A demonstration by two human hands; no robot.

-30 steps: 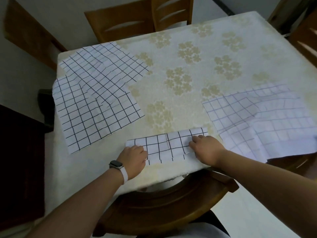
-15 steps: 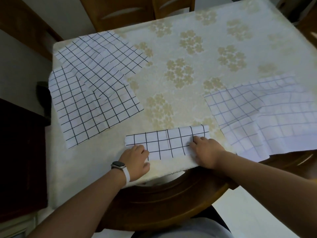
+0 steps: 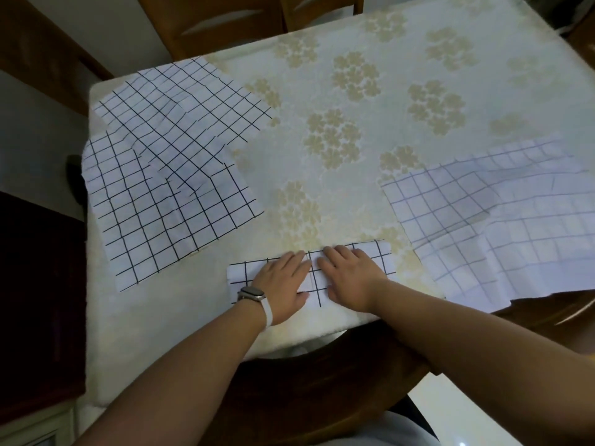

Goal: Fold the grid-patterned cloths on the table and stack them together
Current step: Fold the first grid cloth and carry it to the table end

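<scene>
A white cloth with black grid lines, folded into a narrow strip, lies near the table's front edge. My left hand, with a watch on the wrist, lies flat on the strip's left half, fingers together. My right hand lies flat on the middle right, close beside the left. Both palms hide much of the strip. Two unfolded black-grid cloths overlap at the left of the table. Unfolded cloths with paler blue grid lines lie at the right, hanging over the edge.
The table carries a cream tablecloth with a gold flower pattern. Wooden chairs stand at the far side and under me at the near edge. A dark cabinet is at the left.
Both hands have slid from the strip's two ends to its middle and now lie flat side by side on it. The view has shifted slightly.
</scene>
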